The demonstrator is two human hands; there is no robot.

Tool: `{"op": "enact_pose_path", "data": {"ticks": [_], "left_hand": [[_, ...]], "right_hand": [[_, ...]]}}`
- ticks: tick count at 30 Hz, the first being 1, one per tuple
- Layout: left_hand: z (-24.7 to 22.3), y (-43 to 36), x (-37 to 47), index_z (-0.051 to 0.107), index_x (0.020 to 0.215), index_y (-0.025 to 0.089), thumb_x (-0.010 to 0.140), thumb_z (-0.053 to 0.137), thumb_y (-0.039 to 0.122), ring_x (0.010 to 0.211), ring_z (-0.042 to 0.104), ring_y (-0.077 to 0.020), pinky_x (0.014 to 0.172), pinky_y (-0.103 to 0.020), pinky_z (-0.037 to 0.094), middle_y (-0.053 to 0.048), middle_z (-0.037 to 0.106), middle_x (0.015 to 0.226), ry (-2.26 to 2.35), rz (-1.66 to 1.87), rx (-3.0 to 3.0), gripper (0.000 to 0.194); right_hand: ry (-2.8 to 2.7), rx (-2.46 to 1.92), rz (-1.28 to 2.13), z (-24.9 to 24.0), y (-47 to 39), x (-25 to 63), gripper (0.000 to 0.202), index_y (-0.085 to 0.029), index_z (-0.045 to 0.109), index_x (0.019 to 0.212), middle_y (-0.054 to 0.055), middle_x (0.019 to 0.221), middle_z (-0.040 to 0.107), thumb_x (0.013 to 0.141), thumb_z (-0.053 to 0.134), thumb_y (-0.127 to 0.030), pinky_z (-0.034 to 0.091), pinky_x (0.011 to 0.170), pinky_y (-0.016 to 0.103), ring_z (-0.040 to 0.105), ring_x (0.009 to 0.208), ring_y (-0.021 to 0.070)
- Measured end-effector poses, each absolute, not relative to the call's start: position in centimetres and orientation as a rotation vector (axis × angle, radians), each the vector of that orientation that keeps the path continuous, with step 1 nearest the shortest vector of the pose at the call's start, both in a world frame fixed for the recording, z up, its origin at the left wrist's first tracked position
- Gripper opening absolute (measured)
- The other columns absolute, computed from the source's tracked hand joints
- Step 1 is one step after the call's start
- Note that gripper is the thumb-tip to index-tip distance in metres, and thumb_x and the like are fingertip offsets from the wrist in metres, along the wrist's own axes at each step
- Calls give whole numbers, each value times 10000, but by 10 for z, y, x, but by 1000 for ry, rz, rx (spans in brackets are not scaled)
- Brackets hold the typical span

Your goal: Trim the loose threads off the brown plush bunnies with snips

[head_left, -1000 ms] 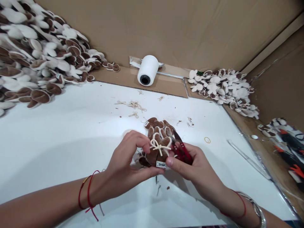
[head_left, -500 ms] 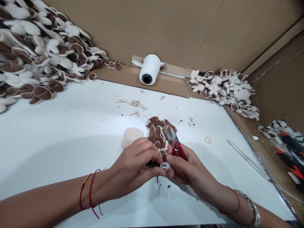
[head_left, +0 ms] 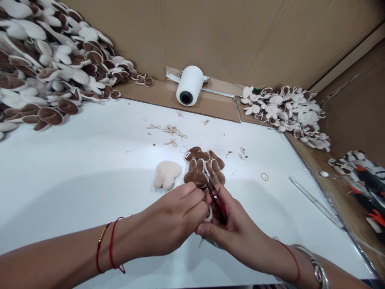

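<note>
My left hand point(head_left: 180, 214) is closed, its fingers pinching a small brown-and-cream plush piece point(head_left: 209, 216) that is mostly hidden between both hands. My right hand point(head_left: 234, 224) grips red-handled thread snips point(head_left: 221, 204), blades pointing up and away; its thumb and fingertips also touch the plush piece. Just beyond my hands lie several brown plush rabbit-shaped pieces point(head_left: 195, 172), one with a small white label. To their left a cream plush piece point(head_left: 167, 175) rests on the white table point(head_left: 99, 160).
Cream cord bows point(head_left: 171, 129) lie scattered mid-table. A white thread cone point(head_left: 190, 86) lies at the cardboard wall. Plush pieces are heaped at back left point(head_left: 54, 68) and back right point(head_left: 285, 108). A yellow ring point(head_left: 264, 177) and a clear strip point(head_left: 315, 202) lie at right.
The plush piece has been turned between my hands; its label and bow no longer show. My left fingers have curled tighter, and the snips have tilted left with their blades closer together.
</note>
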State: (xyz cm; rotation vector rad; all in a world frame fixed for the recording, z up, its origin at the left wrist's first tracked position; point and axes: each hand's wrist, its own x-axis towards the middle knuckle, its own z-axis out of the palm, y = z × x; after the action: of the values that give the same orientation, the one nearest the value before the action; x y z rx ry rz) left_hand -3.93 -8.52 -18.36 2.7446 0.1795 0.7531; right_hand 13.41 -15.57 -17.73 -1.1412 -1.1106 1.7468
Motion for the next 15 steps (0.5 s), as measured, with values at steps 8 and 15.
{"op": "enact_pose_path", "data": {"ticks": [8, 15], "left_hand": [[-176, -83, -41, 429, 809, 194, 917, 346, 122, 704, 422, -175, 691, -321, 388, -29, 519, 775, 339, 610, 2399, 153], [-174, -91, -39, 467, 763, 197, 975, 416, 296, 694, 451, -175, 643, -312, 375, -21, 538, 750, 528, 622, 2352, 239]], "right_hand": [[-1265, -1092, 1735, -172, -156, 139, 159, -234, 388, 920, -64, 734, 415, 970, 533, -277, 364, 584, 255, 412, 620, 97], [-1326, -1088, 1652, -173, -157, 140, 169, -232, 392, 886, -59, 745, 419, 908, 528, -135, 293, 525, 242, 330, 589, 96]]}}
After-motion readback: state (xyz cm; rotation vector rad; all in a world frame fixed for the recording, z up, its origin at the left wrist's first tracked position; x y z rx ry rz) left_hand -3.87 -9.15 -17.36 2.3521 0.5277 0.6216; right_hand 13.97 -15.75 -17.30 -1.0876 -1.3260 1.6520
